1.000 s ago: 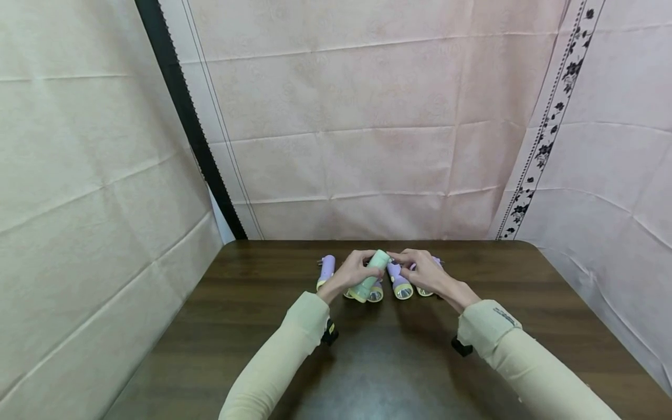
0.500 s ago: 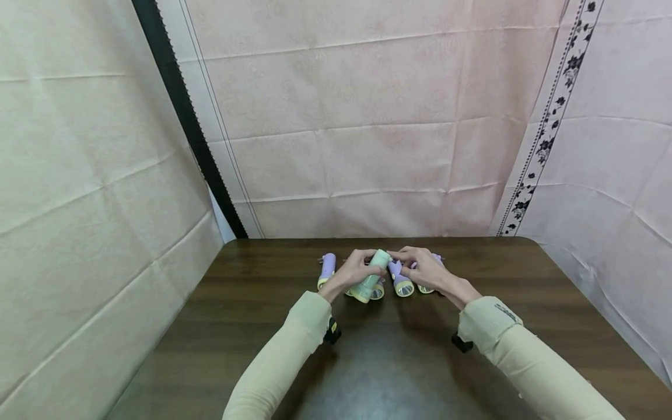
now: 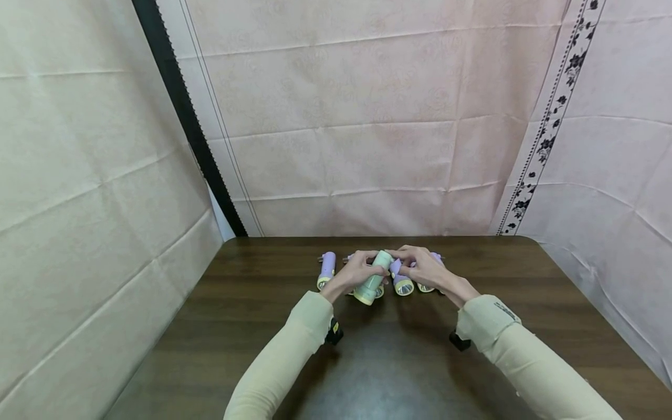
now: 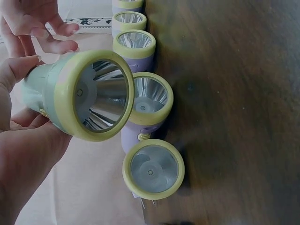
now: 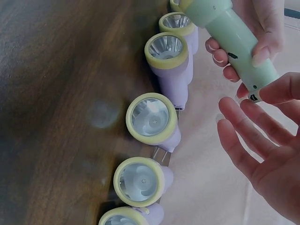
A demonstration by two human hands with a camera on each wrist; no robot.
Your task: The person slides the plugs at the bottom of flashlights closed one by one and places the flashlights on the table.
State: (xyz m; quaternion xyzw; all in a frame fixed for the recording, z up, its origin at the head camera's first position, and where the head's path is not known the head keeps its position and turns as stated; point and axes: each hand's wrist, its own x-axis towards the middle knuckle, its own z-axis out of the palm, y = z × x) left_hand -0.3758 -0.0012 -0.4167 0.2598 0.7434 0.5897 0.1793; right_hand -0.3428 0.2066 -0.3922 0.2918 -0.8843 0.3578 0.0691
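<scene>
My left hand point(image 3: 361, 269) grips a mint-green flashlight point(image 3: 374, 281) with a pale yellow lens rim. The flashlight tilts, lens end towards me and tail up to the right. In the left wrist view its lens point(image 4: 105, 96) shows large, in front of several purple flashlights point(image 4: 149, 96). My right hand point(image 3: 424, 268) is at the tail end. There, in the right wrist view, one fingertip touches the green body point(image 5: 243, 51) beside a small dark slot, and the other fingers of the right hand point(image 5: 269, 154) stay loosely extended.
Purple flashlights point(image 3: 403, 286) with yellow rims stand in a row near the table's far edge, lenses facing me. Thin metal prongs point(image 5: 160, 154) stick out behind some. The brown wooden table point(image 3: 388, 361) meets hanging pale cloth point(image 3: 341, 146) at the back and sides.
The green flashlight and left hand have shifted slightly right, and its lens end has turned a little. Prongs behind the left hand show more now. The right hand stays almost in place.
</scene>
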